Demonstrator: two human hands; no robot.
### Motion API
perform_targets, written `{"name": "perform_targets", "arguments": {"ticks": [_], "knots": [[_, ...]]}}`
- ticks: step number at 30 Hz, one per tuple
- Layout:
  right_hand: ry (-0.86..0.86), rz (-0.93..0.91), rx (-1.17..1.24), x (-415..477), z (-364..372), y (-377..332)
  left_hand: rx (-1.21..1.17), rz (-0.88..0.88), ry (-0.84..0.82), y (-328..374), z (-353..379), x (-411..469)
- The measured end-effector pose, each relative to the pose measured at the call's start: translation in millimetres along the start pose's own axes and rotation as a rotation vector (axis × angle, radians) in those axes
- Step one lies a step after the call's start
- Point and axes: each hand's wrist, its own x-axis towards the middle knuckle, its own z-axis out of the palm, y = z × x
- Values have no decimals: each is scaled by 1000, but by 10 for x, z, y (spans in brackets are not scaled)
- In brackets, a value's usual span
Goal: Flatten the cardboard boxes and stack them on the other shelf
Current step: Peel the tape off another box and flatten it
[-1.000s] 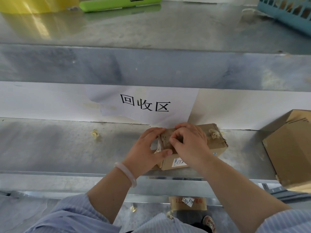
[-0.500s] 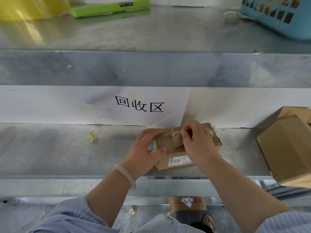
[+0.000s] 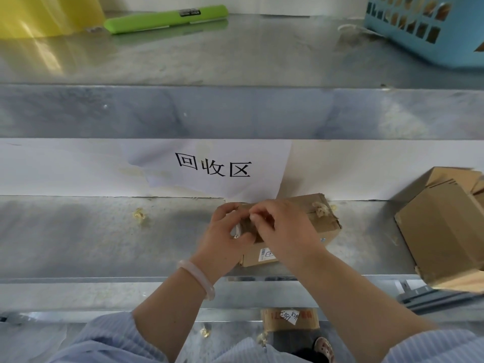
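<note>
Just below the paper sign (image 3: 214, 167), the small box (image 3: 322, 221) is gripped at its end by the left hand (image 3: 225, 237) and pinched on top by the right hand (image 3: 282, 229). Neither it nor the larger box (image 3: 440, 231), well right of the sign, is flattened yet, and no stack is seen.

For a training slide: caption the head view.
Left hand holds the small cardboard box on the metal shelf while right hand pinches its top.

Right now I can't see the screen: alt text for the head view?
The left hand grips a small box on a metal shelf while right fingers pinch at its top. A bigger box lies at right, a sign behind.
</note>
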Motion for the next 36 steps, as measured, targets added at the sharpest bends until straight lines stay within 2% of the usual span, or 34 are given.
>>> {"name": "perform_targets", "arguments": {"ticks": [4,7,10,14,17,19,22,28,31,33,36], "knots": [[-3,168,266,1,-14,-32,0,-3,5,19,10,-7],[-16,199,227,-4,15,-57,-9,12,9,15,8,-12],[66,205,171,25,11,-50,22,24,12,22,-14,-11],[176,101,-53,59,-117,45,31,19,-2,27,-22,-10],[96,-53,-233,5,-102,111,37,27,9,23,0,-10],[21,-111,-268,-43,-36,109,40,36,24,29,5,-10],[6,-143,-197,-70,3,63,33,30,20,54,-10,-16],[-48,44,-31,-9,-83,48,80,53,10,20,-13,-4],[-27,173,-124,-11,-52,52,101,57,25,13,-16,-5],[-37,180,-213,9,-43,36,114,55,28,9,-17,-10],[-48,203,-191,65,-84,6,139,43,16,29,-21,-17]]}}
